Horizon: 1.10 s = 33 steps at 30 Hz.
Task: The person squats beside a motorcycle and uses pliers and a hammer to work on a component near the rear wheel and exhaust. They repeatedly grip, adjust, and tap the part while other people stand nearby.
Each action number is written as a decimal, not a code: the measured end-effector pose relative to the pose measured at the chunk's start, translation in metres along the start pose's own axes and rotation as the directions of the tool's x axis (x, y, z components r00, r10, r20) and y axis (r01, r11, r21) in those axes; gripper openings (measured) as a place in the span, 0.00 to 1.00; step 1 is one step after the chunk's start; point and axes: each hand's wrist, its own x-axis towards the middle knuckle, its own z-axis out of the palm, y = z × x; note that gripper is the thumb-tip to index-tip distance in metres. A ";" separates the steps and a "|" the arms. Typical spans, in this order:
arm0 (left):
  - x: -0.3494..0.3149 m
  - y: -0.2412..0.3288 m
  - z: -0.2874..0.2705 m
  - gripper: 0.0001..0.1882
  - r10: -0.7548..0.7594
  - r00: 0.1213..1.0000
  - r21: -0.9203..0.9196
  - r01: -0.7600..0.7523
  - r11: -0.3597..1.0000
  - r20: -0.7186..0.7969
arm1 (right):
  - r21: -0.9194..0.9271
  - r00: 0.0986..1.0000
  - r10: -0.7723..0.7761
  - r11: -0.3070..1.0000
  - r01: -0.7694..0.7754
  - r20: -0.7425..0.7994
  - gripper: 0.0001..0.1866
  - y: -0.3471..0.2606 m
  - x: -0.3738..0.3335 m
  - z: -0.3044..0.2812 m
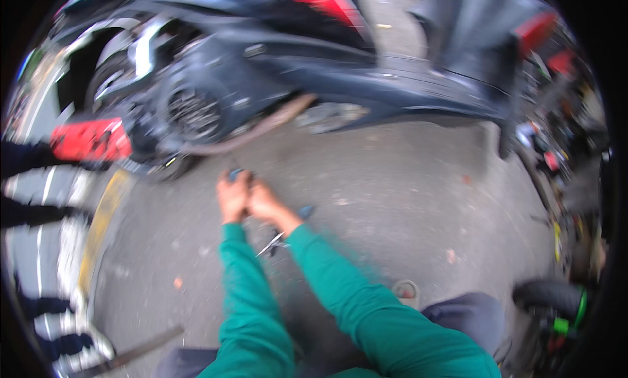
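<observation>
My left hand (232,196) and my right hand (263,203) meet at the ends of my stretched green sleeves, over the grey ground. Both are closed, pressed together around something small and partly blue (235,174). Fingers and blur hide most of it, so I cannot tell its kind. Just beyond my hands is a dark scooter (327,73) with red panels. Its rear wheel (160,167) and round engine-side cover (196,113) are to the upper left of them. Beneath my forearms lie a shiny metal tool (269,246) and a small blue thing (305,211), both blurred.
A red slab-like thing (91,140) sits by the scooter's rear, at the left. Other people's dark-clad legs (39,213) stand beside a yellow-painted kerb (101,231). More vehicle parts and a black tyre (546,294) line the right side. A flat dark strip (140,348) lies lower left.
</observation>
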 end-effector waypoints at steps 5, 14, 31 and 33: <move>0.031 -0.027 -0.021 0.13 -0.023 0.950 -0.385 0.148 0.911 0.310 | -0.246 0.977 -0.119 0.967 0.072 -0.179 0.25 -0.006 0.002 0.024; -0.003 -0.045 0.000 0.14 -0.052 0.941 -0.109 0.093 0.990 0.334 | 0.306 1.000 -0.012 0.952 0.013 -0.005 0.12 0.064 -0.016 0.025; -0.016 0.024 -0.054 0.21 -0.033 0.921 -0.453 0.221 0.864 0.388 | 0.488 0.952 0.098 0.840 -0.235 0.288 0.24 -0.047 -0.043 -0.011; -0.015 0.029 -0.059 0.21 -0.019 0.913 -0.484 0.234 0.844 0.408 | 0.629 0.959 0.104 0.735 -0.253 0.264 0.23 -0.051 -0.045 -0.008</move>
